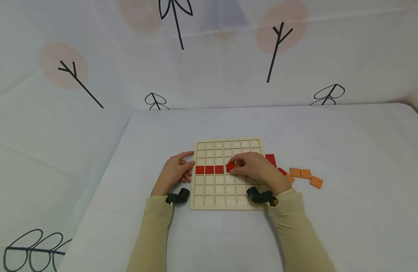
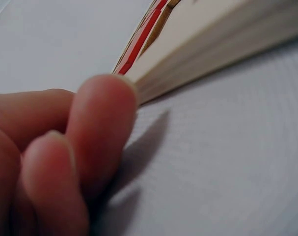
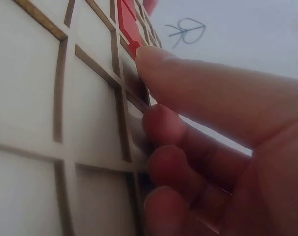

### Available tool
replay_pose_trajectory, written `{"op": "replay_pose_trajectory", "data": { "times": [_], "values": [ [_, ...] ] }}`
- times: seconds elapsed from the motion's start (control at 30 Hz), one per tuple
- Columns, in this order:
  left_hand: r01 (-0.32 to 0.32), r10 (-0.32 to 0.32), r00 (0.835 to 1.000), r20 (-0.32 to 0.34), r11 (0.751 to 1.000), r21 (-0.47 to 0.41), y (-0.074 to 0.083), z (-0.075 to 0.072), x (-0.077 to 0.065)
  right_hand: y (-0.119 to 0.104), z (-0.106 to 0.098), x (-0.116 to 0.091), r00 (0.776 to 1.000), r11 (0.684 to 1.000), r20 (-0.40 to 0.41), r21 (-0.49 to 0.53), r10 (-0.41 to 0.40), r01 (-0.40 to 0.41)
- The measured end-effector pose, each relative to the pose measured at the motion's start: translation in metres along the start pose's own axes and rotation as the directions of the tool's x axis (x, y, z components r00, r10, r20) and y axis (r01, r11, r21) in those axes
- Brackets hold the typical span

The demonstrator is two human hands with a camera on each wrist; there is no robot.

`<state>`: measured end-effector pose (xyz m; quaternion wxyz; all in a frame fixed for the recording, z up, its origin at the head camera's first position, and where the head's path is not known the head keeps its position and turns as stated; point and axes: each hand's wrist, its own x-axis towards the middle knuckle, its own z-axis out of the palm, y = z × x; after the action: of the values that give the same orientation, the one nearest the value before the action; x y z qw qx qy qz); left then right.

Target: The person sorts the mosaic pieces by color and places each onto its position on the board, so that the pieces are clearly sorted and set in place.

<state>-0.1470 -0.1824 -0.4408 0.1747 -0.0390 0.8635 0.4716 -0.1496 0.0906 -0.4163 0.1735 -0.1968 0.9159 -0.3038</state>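
A square pale wooden grid board [image 1: 229,207] lies on the white surface. Three red square tiles [image 1: 209,170] fill neighbouring cells at the left end of one middle row. Just right of them, my right hand [image 1: 254,165] pinches another red tile [image 1: 230,167] between thumb and fingers, close over the same row. My left hand [image 1: 175,169] rests at the board's left edge, thumb and forefinger against it and the other fingers loosely bent. The left wrist view has the fingertips [image 2: 107,98] right by the board's side [image 2: 222,59].
Right of the board, partly behind my right forearm, lie loose red tiles [image 1: 271,159]. Several orange tiles [image 1: 295,172] are spread further right. A white cloth backdrop [image 1: 222,87] with line drawings hangs behind the table. Each wrist wears a black camera [image 1: 177,196].
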Motion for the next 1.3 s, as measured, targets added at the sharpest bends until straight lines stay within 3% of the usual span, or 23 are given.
{"op": "replay_pose_trajectory", "data": {
  "times": [1.03, 1.3],
  "values": [
    [-0.01, 0.01, 1.0, -0.004, 1.0, 0.008, 0.0012, -0.0003, 0.0001, -0.0068, 0.005, 0.0004, 1.0, 0.997, -0.002, -0.082, 0.005, -0.005],
    [0.016, -0.016, 1.0, 0.007, 1.0, -0.005, -0.0006, 0.0001, 0.0003, -0.0068, 0.0062, 0.0001, 1.0, 0.997, 0.015, -0.076, 0.005, -0.004]
  ]
}}
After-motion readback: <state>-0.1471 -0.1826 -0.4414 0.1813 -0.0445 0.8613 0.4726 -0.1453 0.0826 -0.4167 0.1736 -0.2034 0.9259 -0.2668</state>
